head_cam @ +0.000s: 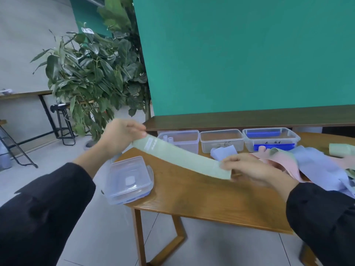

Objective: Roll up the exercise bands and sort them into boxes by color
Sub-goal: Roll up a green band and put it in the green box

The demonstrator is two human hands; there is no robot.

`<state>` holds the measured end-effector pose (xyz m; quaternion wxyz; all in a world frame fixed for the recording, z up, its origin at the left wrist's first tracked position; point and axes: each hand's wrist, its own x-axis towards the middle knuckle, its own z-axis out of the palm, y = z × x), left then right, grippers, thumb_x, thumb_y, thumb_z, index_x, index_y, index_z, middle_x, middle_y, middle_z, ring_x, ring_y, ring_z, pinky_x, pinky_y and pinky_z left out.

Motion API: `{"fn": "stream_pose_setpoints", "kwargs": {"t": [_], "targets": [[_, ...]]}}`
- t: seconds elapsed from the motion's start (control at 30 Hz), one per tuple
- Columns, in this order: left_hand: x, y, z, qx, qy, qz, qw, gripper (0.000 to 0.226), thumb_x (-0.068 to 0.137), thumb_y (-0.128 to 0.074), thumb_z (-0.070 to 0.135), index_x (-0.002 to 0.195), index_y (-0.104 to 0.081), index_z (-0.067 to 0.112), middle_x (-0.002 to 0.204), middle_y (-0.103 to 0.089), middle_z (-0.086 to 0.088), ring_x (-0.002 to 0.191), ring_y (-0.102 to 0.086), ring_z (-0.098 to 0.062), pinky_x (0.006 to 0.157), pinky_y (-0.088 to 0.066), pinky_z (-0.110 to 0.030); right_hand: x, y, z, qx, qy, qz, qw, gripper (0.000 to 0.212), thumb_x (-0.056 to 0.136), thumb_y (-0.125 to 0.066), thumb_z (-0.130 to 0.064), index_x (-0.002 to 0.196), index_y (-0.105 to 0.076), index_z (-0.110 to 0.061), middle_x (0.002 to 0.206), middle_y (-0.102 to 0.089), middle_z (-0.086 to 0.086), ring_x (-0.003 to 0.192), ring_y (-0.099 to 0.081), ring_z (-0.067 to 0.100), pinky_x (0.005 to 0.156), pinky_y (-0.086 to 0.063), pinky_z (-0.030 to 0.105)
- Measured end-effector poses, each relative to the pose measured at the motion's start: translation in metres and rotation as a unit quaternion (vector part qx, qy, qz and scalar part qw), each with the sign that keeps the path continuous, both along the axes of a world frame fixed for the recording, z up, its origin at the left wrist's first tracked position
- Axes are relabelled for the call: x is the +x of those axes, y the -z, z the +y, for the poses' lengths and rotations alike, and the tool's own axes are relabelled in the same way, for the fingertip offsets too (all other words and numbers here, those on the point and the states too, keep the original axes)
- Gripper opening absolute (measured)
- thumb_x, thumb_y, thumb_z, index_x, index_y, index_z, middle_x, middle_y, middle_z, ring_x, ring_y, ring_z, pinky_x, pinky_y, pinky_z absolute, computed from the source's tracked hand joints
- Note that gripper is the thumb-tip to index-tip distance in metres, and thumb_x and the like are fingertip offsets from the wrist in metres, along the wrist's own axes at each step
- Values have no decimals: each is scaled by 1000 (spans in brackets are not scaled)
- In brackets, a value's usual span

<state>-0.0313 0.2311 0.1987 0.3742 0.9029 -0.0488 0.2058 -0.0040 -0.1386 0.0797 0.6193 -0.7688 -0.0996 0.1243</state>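
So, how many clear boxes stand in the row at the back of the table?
3. The left box holds pale rolls, the middle box looks empty, and the right box has blue parts inside. More could be hidden off to the right.

The pile of loose bands (315, 166) runs off the right side, so its far part is cut off. The right hand (255, 169) is blurry, and its fingertips hide behind the green band (182, 156). The writing on the box with blue clips (270, 139) is too small to read. Both sleeves (44, 212) go off the bottom.
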Motion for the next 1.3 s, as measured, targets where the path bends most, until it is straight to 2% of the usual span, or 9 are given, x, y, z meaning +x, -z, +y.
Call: {"fn": "stream_pose_setpoints", "kwargs": {"t": [0.13, 0.27, 0.4, 0.57, 0.7, 0.9, 1.0, 1.17, 1.3], "targets": [[9, 60, 13, -31, 22, 75, 996, 13, 82, -83, 9, 92, -78, 17, 82, -78, 0, 77, -69, -17, 62, -53, -16, 24, -9, -4, 3, 126, -37, 991, 20, 90, -76, -21, 108, -72, -14, 96, -68, 7, 77, -56, 19, 62, -45, 26], [10, 112, 9, -50, 78, 163, 982, 25, 78, -77, -13, 91, -79, 8, 85, -77, -12, 84, -74, -30, 75, -62, -42, 62, -10, 8, -154, 233, -128, 952, 18, 84, -82, -29, 93, -68, -24, 105, -67, 0, 95, -62, 18, 62, -45, 26], [4, 138, -12, -87, 102, 256, 957, 7, 82, -81, 3, 86, -77, 7, 82, -76, -14, 73, -74, -28, 68, -62, -37, 96, -8, 32, -232, 246, -157, 928, 16, 84, -82, -31, 83, -69, -22, 97, -68, -2, 83, -65, 16, 59, -47, 28], [-11, 155, -45, -205, 157, 351, 900, 21, 84, -82, 9, 93, -70, -4, 83, -77, -13, 79, -76, -26, 76, -61, -30, 134, 0, 60, -241, 221, -187, 926, 10, 90, -77, -23, 85, -70, -16, 77, -74, 4, 55, -70, 10, 55, -55, 29], [-17, 168, -70, -320, 158, 356, 864, 15, 85, -79, 4, 92, -69, -5, 88, -77, -17, 80, -76, -28, 74, -61, -28, 157, 11, 79, -229, 177, -216, 933, 11, 93, -70, -12, 84, -70, -18, 78, -75, 6, 68, -74, 19, 71, -63, 43], [-18, 183, -102, -398, 155, 330, 842, 25, 86, -78, 4, 100, -66, -13, 92, -77, -17, 82, -77, -31, 76, -61, -28, 169, 36, 92, -219, 117, -203, 947, 20, 96, -61, -2, 108, -68, -15, 114, -64, 4, 79, -73, 20, 67, -64, 35], [-21, 185, -108, -399, 159, 326, 842, 26, 87, -79, 9, 100, -66, -9, 84, -75, -15, 81, -76, -34, 74, -61, -29, 160, 41, 83, -219, 102, -185, 953, 21, 96, -62, -10, 114, -66, -21, 109, -64, -2, 68, -74, 19, 70, -64, 34], [-28, 182, -113, -363, 155, 320, 861, 27, 87, -80, 13, 103, -67, -5, 72, -70, -14, 73, -75, -35, 70, -61, -32, 123, 39, 70, -201, 89, -176, 960, 17, 99, -62, -17, 115, -66, -20, 104, -72, -1, 77, -74, 9, 62, -62, 28], [-32, 174, -107, -299, 158, 312, 888, 24, 86, -81, 17, 104, -70, 6, 73, -70, -15, 71, -75, -34, 72, -63, -35, 69, 37, 69, -199, 44, -183, 962, 10, 97, -66, -26, 106, -70, -25, 94, -75, -4, 80, -73, 13, 66, -64, 34]]}}
